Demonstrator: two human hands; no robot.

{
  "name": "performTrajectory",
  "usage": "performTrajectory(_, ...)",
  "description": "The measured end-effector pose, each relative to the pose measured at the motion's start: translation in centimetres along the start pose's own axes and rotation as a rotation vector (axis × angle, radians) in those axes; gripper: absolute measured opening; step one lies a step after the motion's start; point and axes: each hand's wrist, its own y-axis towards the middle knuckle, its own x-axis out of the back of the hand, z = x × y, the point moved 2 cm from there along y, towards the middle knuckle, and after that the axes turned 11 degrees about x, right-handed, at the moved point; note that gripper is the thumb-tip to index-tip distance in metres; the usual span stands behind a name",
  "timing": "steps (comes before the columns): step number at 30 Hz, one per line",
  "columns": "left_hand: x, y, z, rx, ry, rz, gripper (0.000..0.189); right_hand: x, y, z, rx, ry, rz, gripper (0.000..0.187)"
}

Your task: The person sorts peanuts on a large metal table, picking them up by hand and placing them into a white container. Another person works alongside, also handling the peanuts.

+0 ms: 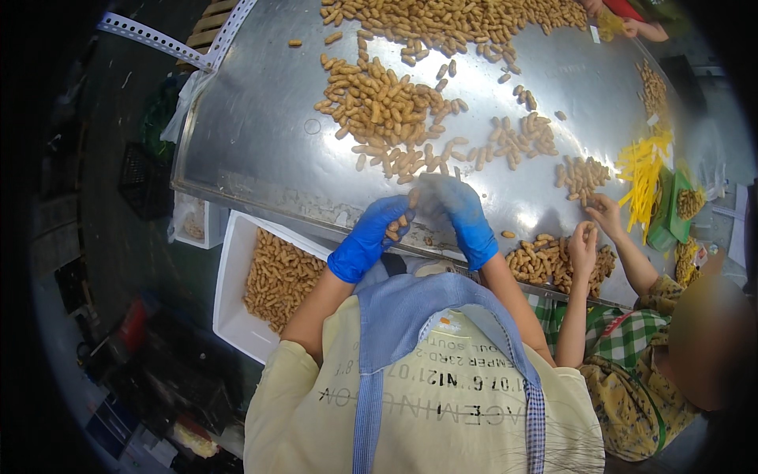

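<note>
My left hand point(373, 237), in a blue glove, is curled around several unshelled peanuts point(398, 224) at the near edge of the metal table point(260, 136). One more peanut stands up at its fingertips. Just to the right, my right hand point(465, 216), also blue-gloved, reaches over the table edge; its fingers are blurred, so whether they hold anything cannot be told. Beyond both hands a heap of peanuts point(379, 106) spreads over the metal, with loose ones trailing right.
A white box point(234, 284) of peanuts stands below the table's edge at left. A co-worker's hands point(592, 237) are at small peanut piles on the right, near yellow strips point(639, 175) and a green basket point(666, 207). Another person's hands point(628, 26) are at the far right corner.
</note>
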Motion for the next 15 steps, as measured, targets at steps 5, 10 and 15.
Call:
performTrajectory(5,0.1,0.3,0.0,-0.033,-0.024,-0.017,0.030,1.1,-0.2,0.8,0.185,-0.209,-0.091,0.044)
performTrajectory(10,-6.4,0.2,-2.4,-0.239,0.652,-0.382,0.026,-1.0,-1.1,-2.4,-0.236,1.005,-0.080,0.053)
performTrajectory(15,-8.5,2.4,-1.3,-0.755,1.318,-0.478,0.027,-0.6,-0.3,1.1,-0.292,1.220,-0.325,0.052)
